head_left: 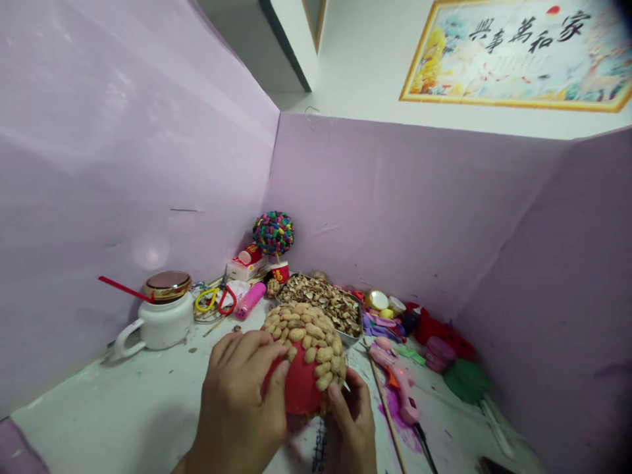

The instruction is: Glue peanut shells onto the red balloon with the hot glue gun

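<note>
So the left hand (241, 398) is pinching a peanut (291, 354) against the red ball (302, 385), while the right hand (354, 411) grips the ball's side. It's half covered in nuts, held over the table (162, 408), right in front of the tray (351, 337) of shells (320, 299).
</note>
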### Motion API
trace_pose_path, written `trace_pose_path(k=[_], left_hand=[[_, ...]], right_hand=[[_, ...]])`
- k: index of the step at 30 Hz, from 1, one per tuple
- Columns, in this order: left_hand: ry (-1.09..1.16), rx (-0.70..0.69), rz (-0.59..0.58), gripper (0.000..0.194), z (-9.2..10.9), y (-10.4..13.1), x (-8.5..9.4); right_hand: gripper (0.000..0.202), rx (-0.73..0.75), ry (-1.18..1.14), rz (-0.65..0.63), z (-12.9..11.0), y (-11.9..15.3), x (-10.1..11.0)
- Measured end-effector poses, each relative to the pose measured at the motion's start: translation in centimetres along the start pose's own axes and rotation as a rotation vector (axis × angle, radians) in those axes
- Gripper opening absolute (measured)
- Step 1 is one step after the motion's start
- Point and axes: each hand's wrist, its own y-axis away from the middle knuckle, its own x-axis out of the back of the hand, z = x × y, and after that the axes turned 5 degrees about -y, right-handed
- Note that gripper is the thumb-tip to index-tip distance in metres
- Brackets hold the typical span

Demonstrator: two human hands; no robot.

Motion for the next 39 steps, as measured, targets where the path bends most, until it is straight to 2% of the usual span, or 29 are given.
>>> trace_pose_path(k=[4, 8, 11, 16, 17, 19, 23, 25, 27, 31, 33, 35, 39], left_hand=[[-0.06, 0.005, 0.031, 0.013, 0.9, -0.3, 0.0], [-0.132, -0.025, 0.072, 0.011, 1.0, 0.0, -0.1], [-0.172, -0.051, 0.043, 0.013, 0.8, 0.2, -0.4], [-0.146, -0.008, 0.038, 0.011, 0.9, 0.2, -0.6], [-0.093, 0.036, 0.03, 0.01, 0.9, 0.1, -0.5], [0.094, 0.207, -0.042, 0.007, 0.8, -0.2, -0.1], [0.569, 0.64, -0.3, 0.018, 0.0, -1.1, 0.5], [0.601, 0.679, -0.303, 0.018, -0.5, -1.1, 0.4], [0.456, 0.574, -0.221, 0.015, -0.6, -0.8, 0.1], [0.046, 0.2, 0.019, 0.009, -0.2, 0.3, -0.7], [-0.082, 0.06, 0.095, 0.01, 0.3, 0.6, -0.9], [-0.141, -0.015, 0.114, 0.009, 0.7, 0.5, -1.0], [-0.2, -0.056, 0.091, 0.01, 1.2, 0.4, -0.9]], right_hand=[[0.054, 0.026, 0.037, 0.018, -0.1, 0.4, -0.4], [0.054, 0.058, 0.028, 0.009, -0.1, 0.5, -0.5], [0.054, 0.052, 0.015, 0.003, -0.2, 0.6, -0.6], [0.056, 0.041, 0.03, 0.013, -0.5, 0.8, -0.8], [0.057, 0.036, 0.03, 0.015, -0.5, 0.8, -0.8], [0.057, 0.021, 0.026, 0.017, -0.5, 0.8, -0.8], [0.056, 0.024, 0.029, 0.029, -0.5, 0.6, -0.7], [0.056, 0.025, 0.03, 0.031, -0.5, 0.6, -0.7], [0.057, 0.02, 0.027, 0.03, -0.5, 0.6, -0.7], [0.058, 0.026, 0.023, 0.03, -0.3, 0.5, -0.7], [0.057, 0.026, 0.023, 0.042, -0.3, 0.5, -0.7], [0.057, 0.024, 0.013, 0.055, -0.5, 0.6, -0.9], [0.056, 0.031, -0.013, 0.073, -1.2, 1.0, -1.4]])
